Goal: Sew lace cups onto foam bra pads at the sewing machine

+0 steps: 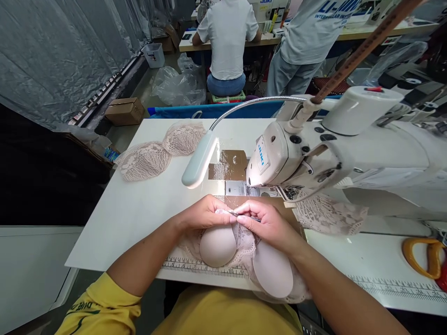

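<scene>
Left hand (206,215) pinches padded lace piece (218,249) at near edge of white table (115,223); right hand (267,224) clamps slim dark item (254,218).

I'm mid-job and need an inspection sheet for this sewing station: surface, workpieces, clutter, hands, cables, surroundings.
Surface: white table, printed ruler along the near edge.
Workpieces: lace piece with two smooth cups, before the sewing machine.
Clutter: lace cups at far left; more lace under the machine arm; orange handles at right.
Hands: left hand pinches the lace piece's edge; right hand holds a slim tool, mostly hidden.
Cables: nothing seen loose on the table.
Surroundings: two people beyond; plastic bags, cardboard box on the floor.
</scene>
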Action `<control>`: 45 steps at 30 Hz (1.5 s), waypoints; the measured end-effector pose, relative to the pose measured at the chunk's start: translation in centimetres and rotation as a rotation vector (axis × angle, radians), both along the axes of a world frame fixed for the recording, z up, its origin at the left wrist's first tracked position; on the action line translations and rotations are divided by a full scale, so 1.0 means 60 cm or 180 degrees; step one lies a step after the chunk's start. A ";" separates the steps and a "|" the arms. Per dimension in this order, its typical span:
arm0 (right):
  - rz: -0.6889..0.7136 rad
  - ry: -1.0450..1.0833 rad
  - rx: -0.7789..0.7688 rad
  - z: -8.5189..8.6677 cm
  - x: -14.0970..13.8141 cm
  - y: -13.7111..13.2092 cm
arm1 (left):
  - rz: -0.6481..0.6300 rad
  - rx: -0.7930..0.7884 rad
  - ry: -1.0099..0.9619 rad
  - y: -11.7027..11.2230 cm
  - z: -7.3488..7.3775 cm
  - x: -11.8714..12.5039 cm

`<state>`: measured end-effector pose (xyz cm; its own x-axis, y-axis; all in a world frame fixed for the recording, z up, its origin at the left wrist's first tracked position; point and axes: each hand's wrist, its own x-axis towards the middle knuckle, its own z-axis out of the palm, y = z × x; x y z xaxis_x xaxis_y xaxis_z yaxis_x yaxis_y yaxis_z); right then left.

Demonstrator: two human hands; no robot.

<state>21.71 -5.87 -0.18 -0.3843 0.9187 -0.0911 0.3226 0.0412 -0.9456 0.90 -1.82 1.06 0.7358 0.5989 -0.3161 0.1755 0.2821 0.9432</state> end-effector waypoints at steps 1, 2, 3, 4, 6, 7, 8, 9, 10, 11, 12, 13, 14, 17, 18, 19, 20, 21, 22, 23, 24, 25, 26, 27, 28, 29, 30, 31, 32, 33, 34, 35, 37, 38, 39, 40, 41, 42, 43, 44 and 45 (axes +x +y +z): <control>-0.0033 0.0010 0.0021 -0.001 0.001 0.001 | 0.0008 -0.0040 -0.0009 0.000 0.000 0.000; -0.0071 0.0041 0.0042 -0.001 0.002 0.002 | 0.0030 -0.0080 -0.0022 -0.001 0.000 0.001; -0.0110 0.0092 0.0049 -0.002 0.003 0.004 | 0.0063 -0.0116 -0.0029 -0.001 0.000 0.001; -0.0139 0.0160 0.0030 -0.003 0.004 0.005 | 0.0101 -0.0142 -0.0026 -0.001 0.000 0.001; -0.0155 0.0308 -0.0104 -0.005 0.006 0.008 | 0.0144 -0.0157 0.0019 -0.001 0.000 0.001; -0.0148 0.0372 -0.0198 -0.006 0.007 0.009 | 0.0149 -0.0136 0.0057 0.000 -0.001 0.001; -0.0137 0.0416 -0.0290 -0.006 0.007 0.010 | 0.0136 -0.0095 0.0100 0.000 -0.001 0.000; -0.0131 0.0436 -0.0365 -0.006 0.009 0.010 | 0.0099 -0.0048 0.0137 0.002 -0.002 -0.002; -0.0140 0.0433 -0.0411 -0.006 0.011 0.011 | 0.0044 -0.0006 0.0158 0.003 -0.002 -0.005; -0.0165 0.0390 -0.0432 -0.005 0.014 0.011 | -0.0036 0.0023 0.0160 0.005 -0.002 -0.008; -0.0188 0.0288 -0.0438 -0.003 0.020 0.010 | -0.0141 0.0031 0.0144 0.008 -0.002 -0.013; -0.0207 0.0115 -0.0436 -0.001 0.027 0.009 | -0.0263 0.0022 0.0114 0.011 -0.001 -0.018; -0.0224 -0.0133 -0.0419 0.003 0.037 0.007 | -0.0397 0.0005 0.0076 0.014 0.000 -0.024; -0.0233 -0.1127 -0.0308 0.015 0.072 -0.005 | -0.0652 0.0005 -0.0054 0.025 0.001 -0.045; -0.0217 -0.1430 -0.0280 0.018 0.082 -0.011 | -0.0660 0.0048 -0.0075 0.027 0.000 -0.050; -0.0202 -0.1683 -0.0260 0.019 0.090 -0.019 | -0.0638 0.0110 -0.0067 0.029 -0.001 -0.054; -0.0145 -0.1881 -0.0262 0.019 0.094 -0.026 | -0.0600 0.0179 -0.0030 0.030 -0.004 -0.057; -0.0070 -0.2018 -0.0261 0.017 0.096 -0.035 | -0.0558 0.0259 0.0044 0.030 -0.006 -0.057; 0.0001 -0.2115 -0.0229 0.014 0.095 -0.043 | -0.0523 0.0355 0.0158 0.028 -0.009 -0.055; 0.0065 -0.2173 -0.0161 0.012 0.092 -0.050 | -0.0504 0.0476 0.0313 0.026 -0.010 -0.051; 0.0108 -0.2217 -0.0064 0.011 0.087 -0.057 | -0.0509 0.0630 0.0509 0.022 -0.010 -0.046; 0.0114 -0.2245 0.0048 0.012 0.082 -0.061 | -0.0553 0.0822 0.0747 0.018 -0.007 -0.040; 0.0090 -0.2241 0.0166 0.016 0.077 -0.064 | -0.0652 0.1051 0.1019 0.013 -0.001 -0.036; 0.0053 -0.2198 0.0292 0.023 0.072 -0.066 | -0.0800 0.1306 0.1313 0.008 0.008 -0.032; 0.0011 -0.2112 0.0426 0.032 0.067 -0.066 | -0.0971 0.1576 0.1604 0.002 0.019 -0.032; -0.0022 -0.1995 0.0565 0.041 0.060 -0.064 | -0.1121 0.1846 0.1861 -0.003 0.033 -0.035; -0.0039 -0.1875 0.0693 0.051 0.051 -0.062 | -0.1221 0.2096 0.2057 -0.008 0.048 -0.042; -0.0019 -0.1759 0.0807 0.059 0.040 -0.057 | -0.1262 0.2314 0.2184 -0.011 0.063 -0.054; 0.0037 -0.1658 0.0922 0.065 0.025 -0.052 | -0.1231 0.2503 0.2256 -0.014 0.078 -0.069; 0.0091 -0.1563 0.1032 0.069 0.006 -0.044 | -0.1129 0.2657 0.2307 -0.014 0.092 -0.087; 0.0146 -0.1437 0.1166 0.070 -0.017 -0.033 | -0.0968 0.2798 0.2379 -0.013 0.104 -0.108; 0.0208 -0.1282 0.1382 0.069 -0.043 -0.019 | -0.0738 0.2938 0.2493 -0.010 0.115 -0.130; 0.0075 -0.0824 0.1756 0.064 -0.098 0.018 | -0.0076 0.3280 0.2831 0.004 0.135 -0.177; 0.0034 -0.0573 0.1991 0.062 -0.125 0.042 | 0.0314 0.3500 0.2970 0.015 0.144 -0.199; -0.0083 -0.0342 0.2265 0.060 -0.151 0.069 | 0.0711 0.3758 0.3055 0.027 0.152 -0.221; -0.0154 -0.0215 0.2496 0.059 -0.174 0.097 | 0.1061 0.4043 0.3063 0.042 0.158 -0.241; -0.0082 -0.0205 0.2672 0.057 -0.194 0.126 | 0.1345 0.4316 0.3024 0.058 0.162 -0.259; -0.0127 -0.0207 0.2734 0.054 -0.210 0.155 | 0.1542 0.4545 0.2970 0.076 0.161 -0.275; -0.0089 -0.0305 0.2696 0.050 -0.222 0.182 | 0.1637 0.4683 0.2940 0.093 0.156 -0.289; -0.0014 -0.0500 0.2575 0.044 -0.231 0.204 | 0.1654 0.4716 0.2958 0.110 0.145 -0.300; 0.0117 -0.0737 0.2406 0.036 -0.237 0.221 | 0.1639 0.4616 0.3031 0.127 0.128 -0.309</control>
<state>7.51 7.42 2.00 -0.4631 0.7507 0.4712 0.4939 0.6600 -0.5661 -17.61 5.78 8.74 0.3062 0.8380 0.4516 0.9151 -0.3899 0.1030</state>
